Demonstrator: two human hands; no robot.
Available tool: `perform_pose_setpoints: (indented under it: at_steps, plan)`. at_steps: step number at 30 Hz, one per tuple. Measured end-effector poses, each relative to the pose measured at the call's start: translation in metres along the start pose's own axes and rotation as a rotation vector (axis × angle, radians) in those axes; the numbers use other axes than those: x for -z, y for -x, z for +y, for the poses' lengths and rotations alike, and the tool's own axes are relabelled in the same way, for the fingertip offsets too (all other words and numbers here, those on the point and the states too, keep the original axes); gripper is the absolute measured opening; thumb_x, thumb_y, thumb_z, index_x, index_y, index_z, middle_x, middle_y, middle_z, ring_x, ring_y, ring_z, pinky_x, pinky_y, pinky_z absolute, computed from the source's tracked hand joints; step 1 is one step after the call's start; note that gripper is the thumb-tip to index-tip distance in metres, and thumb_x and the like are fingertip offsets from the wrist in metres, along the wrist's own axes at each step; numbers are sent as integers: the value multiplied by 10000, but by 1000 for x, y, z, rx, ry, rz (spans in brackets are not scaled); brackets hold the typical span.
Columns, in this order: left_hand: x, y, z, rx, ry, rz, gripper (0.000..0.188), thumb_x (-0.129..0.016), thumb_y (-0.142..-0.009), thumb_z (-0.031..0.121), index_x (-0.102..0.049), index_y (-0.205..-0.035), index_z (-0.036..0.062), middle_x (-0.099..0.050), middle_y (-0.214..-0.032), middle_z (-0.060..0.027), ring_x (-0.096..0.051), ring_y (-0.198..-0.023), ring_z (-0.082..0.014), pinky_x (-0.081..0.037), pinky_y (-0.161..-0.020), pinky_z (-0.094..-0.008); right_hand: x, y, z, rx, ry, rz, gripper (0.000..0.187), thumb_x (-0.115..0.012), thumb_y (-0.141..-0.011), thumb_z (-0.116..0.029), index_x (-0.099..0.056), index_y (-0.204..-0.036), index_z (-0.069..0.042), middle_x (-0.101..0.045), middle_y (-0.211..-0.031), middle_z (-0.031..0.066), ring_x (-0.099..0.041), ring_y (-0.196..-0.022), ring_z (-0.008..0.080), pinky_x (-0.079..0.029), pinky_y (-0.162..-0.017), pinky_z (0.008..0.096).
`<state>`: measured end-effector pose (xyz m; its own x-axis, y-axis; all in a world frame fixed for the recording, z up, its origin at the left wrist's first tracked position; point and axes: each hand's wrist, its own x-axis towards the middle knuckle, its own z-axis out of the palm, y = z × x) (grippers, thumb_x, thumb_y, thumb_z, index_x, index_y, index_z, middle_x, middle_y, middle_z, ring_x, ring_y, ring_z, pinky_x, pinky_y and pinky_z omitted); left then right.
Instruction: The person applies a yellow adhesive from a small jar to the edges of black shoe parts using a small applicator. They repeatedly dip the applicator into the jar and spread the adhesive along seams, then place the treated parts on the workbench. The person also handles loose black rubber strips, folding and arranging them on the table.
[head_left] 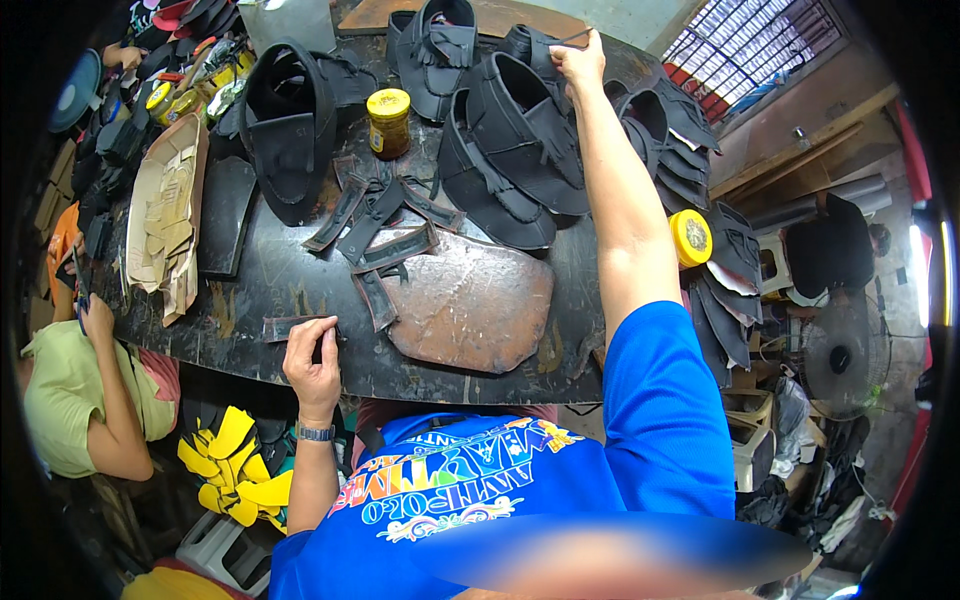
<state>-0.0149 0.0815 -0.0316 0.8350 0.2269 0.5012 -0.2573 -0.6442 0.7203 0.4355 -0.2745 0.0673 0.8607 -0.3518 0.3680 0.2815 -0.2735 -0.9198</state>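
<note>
My right arm stretches to the far side of the table, where my right hand (580, 62) is closed in a pinch on a thin dark strip (568, 40) beside the black shoe uppers. My left hand (313, 368) is at the near edge, fingers loosely curled with the thumb apart. Its fingertips lie over the right end of a short dark strip (284, 328); no grip on it shows. Between my arms are several dark strips with brown edges (395, 247), crossing each other and overlapping a worn brown board (475, 305). Black uppers with fringes (520, 130) stand beyond the board.
A yellow-lidded jar (390, 125) stands mid-table, another yellow-lidded jar (691, 238) by my right forearm. Stacked black pieces (725, 290) line the right edge. A cardboard tray (165, 220) of tan pieces lies left. A person in light green (95, 400) works at lower left.
</note>
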Motion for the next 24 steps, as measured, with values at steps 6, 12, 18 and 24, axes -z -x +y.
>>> perform_pose_setpoints:
  at_steps: [6,12,18,24]
  plan:
    - [-1,0,-1,32,25,5,139,-659,-885,-31,-713,-1006,12,-700,-969,-126,-671,-915,-269,-520,-844,-348,-1,12,-3,-97,-77,-68,994,-748,-737,124,-230,-1553,-105,-689,-824,135,-693,-683,202,-546,-556,296]
    - [-1,0,-1,23,29,-11,141,-659,-882,-36,-711,-1006,6,-699,-961,-126,-668,-901,-267,-522,-829,-344,-11,18,3,-153,-229,-159,944,-692,-739,174,-257,-1539,-72,-693,-789,178,-670,-593,212,-538,-512,319]
    - [-1,0,1,27,19,-6,136,-658,-880,-41,-708,-999,1,-699,-954,-127,-668,-886,-262,-522,-817,-337,-5,-3,-1,-56,-323,-199,834,-605,-839,135,-215,-1549,-61,-697,-856,177,-702,-662,242,-603,-616,367]
    - [0,-2,1,46,10,-19,138,-659,-877,-45,-709,-998,0,-697,-950,-130,-668,-879,-263,-524,-804,-336,6,-74,-10,26,-721,-274,773,-546,-869,105,-243,-1542,-125,-585,-909,138,-606,-666,229,-543,-556,348]
